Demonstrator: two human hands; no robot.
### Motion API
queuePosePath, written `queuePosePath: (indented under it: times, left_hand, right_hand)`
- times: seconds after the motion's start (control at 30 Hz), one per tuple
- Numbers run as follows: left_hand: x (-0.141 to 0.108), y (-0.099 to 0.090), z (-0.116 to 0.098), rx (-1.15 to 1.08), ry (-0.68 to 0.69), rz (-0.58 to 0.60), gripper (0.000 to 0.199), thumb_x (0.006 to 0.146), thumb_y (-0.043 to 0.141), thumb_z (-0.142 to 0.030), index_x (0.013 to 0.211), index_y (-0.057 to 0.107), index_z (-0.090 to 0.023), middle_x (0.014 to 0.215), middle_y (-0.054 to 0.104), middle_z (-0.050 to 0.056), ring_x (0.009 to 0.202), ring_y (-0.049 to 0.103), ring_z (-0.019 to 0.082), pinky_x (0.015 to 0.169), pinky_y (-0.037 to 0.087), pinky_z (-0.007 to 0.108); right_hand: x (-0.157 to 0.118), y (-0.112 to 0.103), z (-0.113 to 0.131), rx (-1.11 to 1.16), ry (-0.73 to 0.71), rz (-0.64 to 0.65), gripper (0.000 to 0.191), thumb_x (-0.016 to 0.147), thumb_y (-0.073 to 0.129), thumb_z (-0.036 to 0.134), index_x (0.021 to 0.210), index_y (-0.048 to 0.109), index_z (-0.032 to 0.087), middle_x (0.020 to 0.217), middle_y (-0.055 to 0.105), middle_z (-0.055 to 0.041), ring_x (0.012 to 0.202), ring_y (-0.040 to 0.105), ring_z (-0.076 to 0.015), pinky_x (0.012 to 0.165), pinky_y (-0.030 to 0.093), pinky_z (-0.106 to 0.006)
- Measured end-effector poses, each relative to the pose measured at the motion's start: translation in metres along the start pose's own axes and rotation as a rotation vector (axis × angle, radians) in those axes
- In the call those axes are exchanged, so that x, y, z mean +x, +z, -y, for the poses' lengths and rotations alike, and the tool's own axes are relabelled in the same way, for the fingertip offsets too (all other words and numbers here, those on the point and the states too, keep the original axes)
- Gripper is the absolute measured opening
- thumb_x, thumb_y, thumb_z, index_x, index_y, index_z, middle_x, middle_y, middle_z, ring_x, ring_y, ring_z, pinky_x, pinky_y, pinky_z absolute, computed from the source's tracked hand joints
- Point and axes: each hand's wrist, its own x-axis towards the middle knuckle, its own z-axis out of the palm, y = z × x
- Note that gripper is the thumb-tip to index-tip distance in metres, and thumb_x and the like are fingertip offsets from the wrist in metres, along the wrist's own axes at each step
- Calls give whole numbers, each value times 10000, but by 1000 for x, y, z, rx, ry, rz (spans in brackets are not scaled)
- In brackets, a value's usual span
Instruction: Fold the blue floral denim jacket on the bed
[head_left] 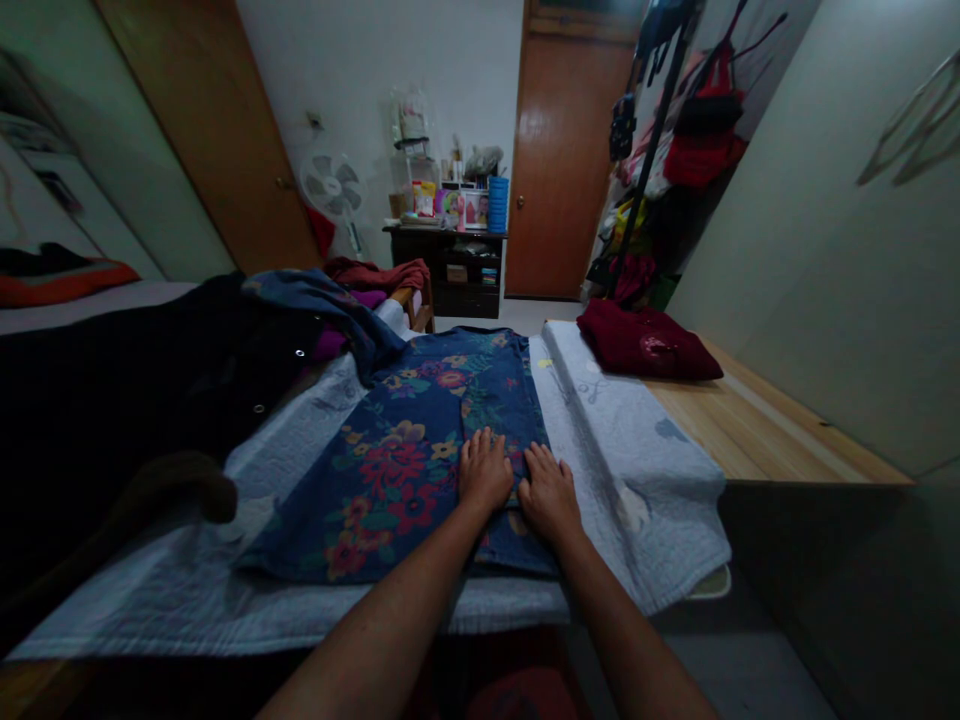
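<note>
A dark blue garment with red and yellow flowers (397, 460) is spread on the bed, its right side folded over toward the middle. One sleeve appears to stretch to the upper left, over dark clothes. My left hand (486, 470) lies flat on the folded part, fingers extended. Beside it, my right hand (550, 490) rests palm down along the garment's right edge, fingers also stretched out. Neither hand grips anything. The fabric under my palms is hidden.
A light patterned bedspread (300, 480) lies beneath. Black clothing (135, 390) is heaped at left. A folded maroon garment (649, 340) sits at right, near a wooden board (780, 420). Farther back stand a fan (334, 185), a dark cabinet (420, 265) and a wooden door (559, 150).
</note>
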Motion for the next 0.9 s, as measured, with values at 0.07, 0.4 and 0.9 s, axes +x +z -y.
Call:
queuePosePath:
  times: [0.07, 0.4, 0.9]
  left_hand:
    - [0, -1, -1, 4, -4, 5, 481, 903, 456, -288, 1367, 529, -181, 1503, 437, 131, 1408, 348, 269, 1164, 248, 451]
    - [-1, -2, 0, 11, 2, -6, 477, 903, 463, -286, 1364, 533, -188, 1495, 452, 119, 1403, 362, 268, 1164, 252, 450]
    - [-1, -3, -1, 6, -4, -3, 484, 902, 460, -287, 1369, 529, -183, 1498, 445, 127, 1401, 358, 275, 1158, 258, 459]
  right_hand:
    - [-1, -1, 0, 3, -4, -3, 520, 859, 455, 197, 1375, 515, 168, 1502, 434, -115, 1412, 343, -247, 1138, 211, -466]
    - [-1, -5, 2, 27, -11, -6, 497, 857, 463, 183, 1348, 534, 148, 1485, 457, -125, 1401, 361, -250, 1133, 226, -467]
    - [-1, -12, -7, 259, -26, -174, 277, 778, 425, 99, 835, 680, 192, 879, 721, -45, 896, 638, -179, 1020, 352, -356]
